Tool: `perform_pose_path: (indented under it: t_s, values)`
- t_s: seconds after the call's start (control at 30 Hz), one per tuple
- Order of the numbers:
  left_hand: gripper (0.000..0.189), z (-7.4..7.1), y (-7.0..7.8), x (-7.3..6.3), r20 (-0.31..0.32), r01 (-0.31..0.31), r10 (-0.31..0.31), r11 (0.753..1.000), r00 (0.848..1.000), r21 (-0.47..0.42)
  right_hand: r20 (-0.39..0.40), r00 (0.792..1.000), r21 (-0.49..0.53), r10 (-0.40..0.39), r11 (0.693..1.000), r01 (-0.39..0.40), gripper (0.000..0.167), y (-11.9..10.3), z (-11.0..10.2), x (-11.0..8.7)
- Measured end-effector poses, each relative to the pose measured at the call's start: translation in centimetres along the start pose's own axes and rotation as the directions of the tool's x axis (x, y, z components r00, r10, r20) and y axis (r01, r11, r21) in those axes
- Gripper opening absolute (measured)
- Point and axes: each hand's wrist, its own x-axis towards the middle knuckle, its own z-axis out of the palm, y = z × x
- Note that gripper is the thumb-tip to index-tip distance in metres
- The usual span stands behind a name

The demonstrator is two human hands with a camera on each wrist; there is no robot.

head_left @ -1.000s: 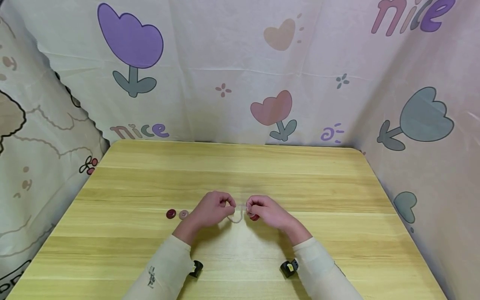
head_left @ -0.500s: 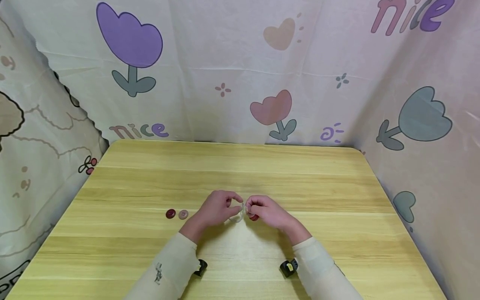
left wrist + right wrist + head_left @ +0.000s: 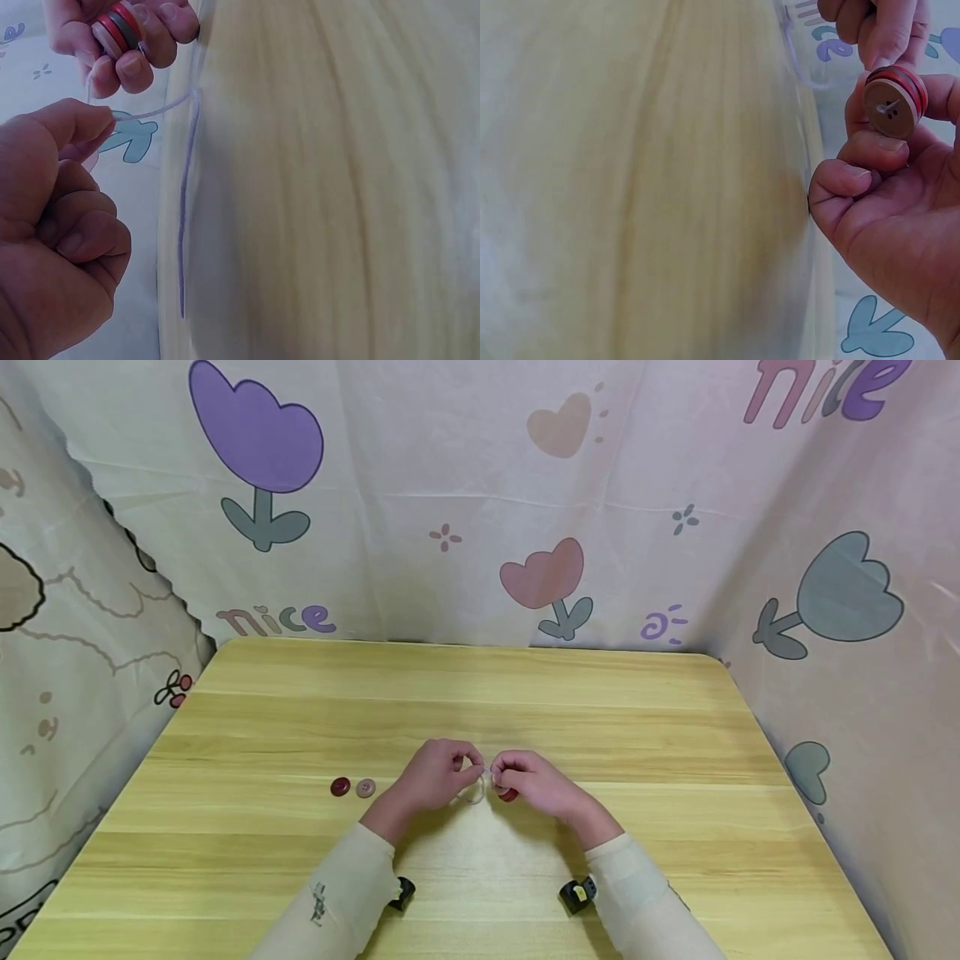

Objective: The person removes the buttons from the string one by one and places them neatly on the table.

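Observation:
My left hand point(image 3: 433, 775) pinches a white string point(image 3: 184, 210) between thumb and forefinger. One end of the string hangs in a loose length below the fingers. Close by on the right, my right hand point(image 3: 536, 785) grips a small stack of buttons point(image 3: 892, 105), red, dark and pinkish-brown, pressed face to face. A bit of string shows at the holes of the brown end button in the right wrist view. The two hands' fingertips are almost touching above the table. How the string runs inside the stack is hidden.
On the wooden table point(image 3: 480, 693), a dark red button point(image 3: 341, 787) and a pinkish-brown button point(image 3: 366, 787) lie side by side, left of my left hand. A printed cloth point(image 3: 420, 460) hangs behind the table and along its sides.
My left hand has moved right, up to the right hand; its thumb and forefinger parted, then closed on the string again. The right hand stays in place with the button stack.

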Motion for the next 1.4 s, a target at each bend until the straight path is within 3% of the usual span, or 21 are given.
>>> perform_pose_path:
  t_s: [0.27,0.57,0.7,0.9,1.13,1.4]
  values:
    - [0.008,-0.8,0.1,-0.6,-0.018,0.014,-0.014,0.999,1.0,-0.032,-0.003,0.999,0.03,0.038,0.999,-0.037,0.019,0.0,-0.5,-0.1]
    - [0.007,-1.0,0.1,-0.8,-0.03,-0.008,0.008,1.0,1.0,-0.019,0.093,0.995,0.185,0.036,0.981,-0.053,0.026,0.3,-0.9,-0.5]
    - [0.007,-1.2,0.1,-0.8,-0.038,0.0,-0.001,1.0,0.999,-0.028,0.083,0.997,0.146,-0.006,0.989,-0.006,0.031,0.4,-1.1,-0.6]
    - [0.007,-1.4,-0.1,-0.9,-0.043,0.014,-0.015,0.999,0.999,-0.034,0.015,1.0,0.041,0.009,0.999,-0.01,0.034,0.5,-1.3,-0.6]
    - [0.007,-1.5,-0.2,-0.9,-0.053,0.012,-0.014,0.999,0.998,-0.036,-0.006,0.999,0.114,0.034,0.993,-0.033,0.037,0.4,-1.1,-0.5]
    - [0.007,-1.4,-0.2,-0.9,-0.047,0.009,-0.011,0.999,0.999,-0.053,0.009,0.999,0.154,0.049,0.987,-0.05,0.028,0.1,-1.0,-0.5]
